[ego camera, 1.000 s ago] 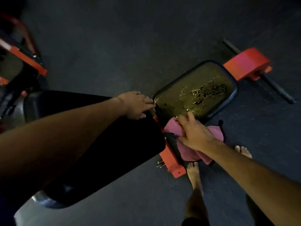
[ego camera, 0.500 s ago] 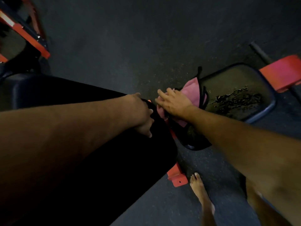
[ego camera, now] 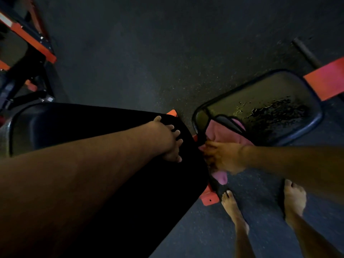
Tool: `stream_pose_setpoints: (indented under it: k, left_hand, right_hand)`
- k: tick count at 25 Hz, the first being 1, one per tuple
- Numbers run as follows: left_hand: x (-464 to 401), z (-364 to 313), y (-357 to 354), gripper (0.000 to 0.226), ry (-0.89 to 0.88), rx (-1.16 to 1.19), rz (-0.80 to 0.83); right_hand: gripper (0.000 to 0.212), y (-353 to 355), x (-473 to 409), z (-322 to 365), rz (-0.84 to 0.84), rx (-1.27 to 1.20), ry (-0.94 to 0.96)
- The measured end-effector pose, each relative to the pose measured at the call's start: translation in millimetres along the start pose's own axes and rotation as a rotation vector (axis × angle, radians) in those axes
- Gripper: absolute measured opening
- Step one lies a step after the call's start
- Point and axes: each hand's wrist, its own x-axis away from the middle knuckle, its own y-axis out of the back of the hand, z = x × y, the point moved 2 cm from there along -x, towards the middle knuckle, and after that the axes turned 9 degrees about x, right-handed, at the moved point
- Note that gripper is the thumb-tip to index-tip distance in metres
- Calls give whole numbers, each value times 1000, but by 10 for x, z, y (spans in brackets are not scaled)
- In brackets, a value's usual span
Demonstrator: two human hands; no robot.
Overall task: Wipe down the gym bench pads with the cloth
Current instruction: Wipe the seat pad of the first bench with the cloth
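A long black back pad (ego camera: 104, 127) runs from the left to the middle. My left hand (ego camera: 170, 140) rests flat on its right end, fingers spread. The smaller black seat pad (ego camera: 260, 110) lies to the right, with wet, shiny patches on it. A pink cloth (ego camera: 223, 131) lies on the seat pad's near-left corner and hangs down into the gap between the pads. My right hand (ego camera: 223, 157) presses on the cloth at that gap; the hand is blurred.
The orange bench frame (ego camera: 210, 199) shows under the gap and as an orange foot (ego camera: 327, 81) at far right with a dark bar (ego camera: 305, 53). Another orange and black machine (ego camera: 28, 53) stands at upper left. My bare feet (ego camera: 232, 207) stand on the dark rubber floor.
My right hand has slid with the cloth from the seat pad's far-left edge down toward its near corner and the gap. The left hand stays on the back pad. The view has shifted slightly.
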Motion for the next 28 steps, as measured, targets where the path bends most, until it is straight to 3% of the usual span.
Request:
stream_pose_setpoints:
  k: [3,5,7,9,12,14,17,20,22,25,28]
  left_hand:
    - [-28,24,7,78,-10,24,24]
    - [-51,35,7,79,-5,23,24]
    - [-73,45,1,79,2,39,28]
    - [-78,46,20,80,-1,50,35]
    - [-48,32,47,80,-2,38,34]
    - [-19,8,79,81,-4,26,30]
    - [15,-18,107,84,-29,67,19]
    - [6,-53,114,85,-98,110,-30]
    - [-9,-65,89,83,-93,63,-30]
    - [-37,-67,68,80,-58,3,18]
    - [-21,-50,87,80,-62,11,36]
  right_hand:
    - [37,-110,-118,-225,-52,134,78]
    - [41,-21,-342,-733,-121,8,-112]
    - [38,148,-477,-1120,-7,-58,-329]
    - [37,180,-509,-1170,29,-54,-458]
    - [54,71,-369,-827,-17,-153,-560]
    - [59,-15,-246,-540,-91,-158,-421]
    - [50,-141,4,-143,-146,-150,-223]
    - [54,-241,244,75,-108,-150,-132]
    - [53,-193,169,-71,-192,-135,-153]
    - [48,57,-228,-712,-293,-161,-398]
    - [50,203,-461,-1016,-78,-262,-607]
